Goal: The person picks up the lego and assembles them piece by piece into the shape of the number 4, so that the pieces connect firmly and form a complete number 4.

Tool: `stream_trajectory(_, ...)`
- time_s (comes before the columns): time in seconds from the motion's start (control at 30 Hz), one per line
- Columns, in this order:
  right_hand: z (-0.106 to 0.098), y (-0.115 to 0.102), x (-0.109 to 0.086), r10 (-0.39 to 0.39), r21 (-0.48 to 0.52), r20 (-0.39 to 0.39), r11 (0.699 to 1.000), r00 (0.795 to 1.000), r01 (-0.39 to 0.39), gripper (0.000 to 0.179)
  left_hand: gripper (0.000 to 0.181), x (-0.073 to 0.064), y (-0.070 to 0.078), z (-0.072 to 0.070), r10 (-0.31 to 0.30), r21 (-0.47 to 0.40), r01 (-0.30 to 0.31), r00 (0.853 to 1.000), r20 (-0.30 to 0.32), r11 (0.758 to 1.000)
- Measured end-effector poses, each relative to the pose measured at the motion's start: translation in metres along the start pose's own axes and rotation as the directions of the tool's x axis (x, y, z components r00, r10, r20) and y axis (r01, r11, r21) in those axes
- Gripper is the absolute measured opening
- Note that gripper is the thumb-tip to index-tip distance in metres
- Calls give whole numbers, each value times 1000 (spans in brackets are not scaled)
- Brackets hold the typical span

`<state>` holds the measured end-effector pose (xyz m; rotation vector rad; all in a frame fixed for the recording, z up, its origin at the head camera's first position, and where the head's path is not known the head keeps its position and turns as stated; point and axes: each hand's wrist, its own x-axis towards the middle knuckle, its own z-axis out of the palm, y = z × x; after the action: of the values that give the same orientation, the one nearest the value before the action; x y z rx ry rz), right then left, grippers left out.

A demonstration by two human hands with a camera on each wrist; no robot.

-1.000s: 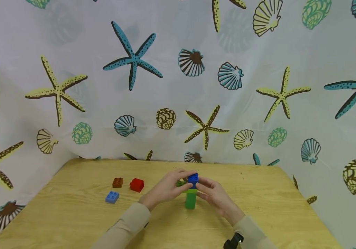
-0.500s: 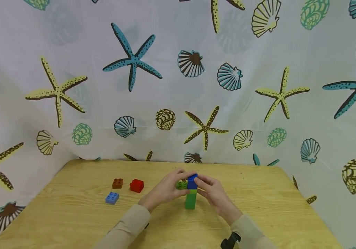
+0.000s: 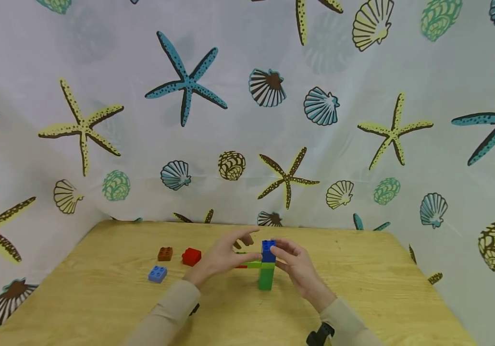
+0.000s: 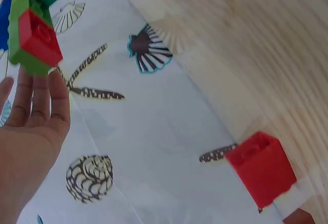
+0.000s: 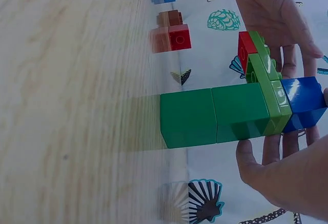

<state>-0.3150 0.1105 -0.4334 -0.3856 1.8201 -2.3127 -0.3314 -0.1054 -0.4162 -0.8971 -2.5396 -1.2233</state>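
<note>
A tower of two stacked green blocks (image 5: 188,117) stands upright on the table. Across its top a light green plate (image 3: 254,265) juts out to the left, with a small red brick (image 4: 40,38) fixed under its far end. Topping the tower is a dark blue brick (image 3: 268,252). My right hand (image 3: 300,269) pinches that blue brick from the right, thumb in front and fingers partly hidden behind. My left hand (image 3: 223,253) hovers over the jutting plate with thumb and fingers spread apart, holding nothing; its thumb tip lies close to the blue brick.
To the left on the wooden table (image 3: 100,298) lie a red block (image 3: 191,256), a brown brick (image 3: 165,253) and a light blue brick (image 3: 157,274). A white curtain (image 3: 230,129) printed with shells and starfish hangs behind the table and along its sides.
My left hand has let go of the blue brick and drawn back leftward, its fingers spreading. My right hand stays at the brick, and the tower has not visibly moved.
</note>
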Motion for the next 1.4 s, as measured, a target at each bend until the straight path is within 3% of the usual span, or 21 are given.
stream_trajectory(0.1,1,-2,1,-16,5,-7,1000,1000,16,49,53,-2,-3,-10,-32,-29,31,999,-33,999)
stream_trajectory(0.43,5,-4,2,-86,-66,25,994,996,87,45,31,-12,-18,-34,-102,-64,99,994,-47,993)
stream_trajectory(0.7,7,-7,1,-88,-124,20,988,996,90,38,28,-20,-35,-57,-176,-69,172,983,-49,983)
stream_trajectory(0.9,7,-5,0,-67,-186,29,980,997,72,36,24,-28,-53,-71,-197,-22,197,980,-5,980)
stream_trajectory(1.13,6,-6,0,-112,-245,80,961,990,129,37,30,-35,-69,-84,-177,45,173,979,104,984)
stream_trajectory(1.27,7,-7,2,-137,-257,109,953,985,161,40,37,-39,-71,-88,-223,127,204,962,158,971)
stream_trajectory(1.4,8,-7,4,-142,-247,131,954,981,171,39,43,-41,-71,-90,-312,173,281,930,192,944)
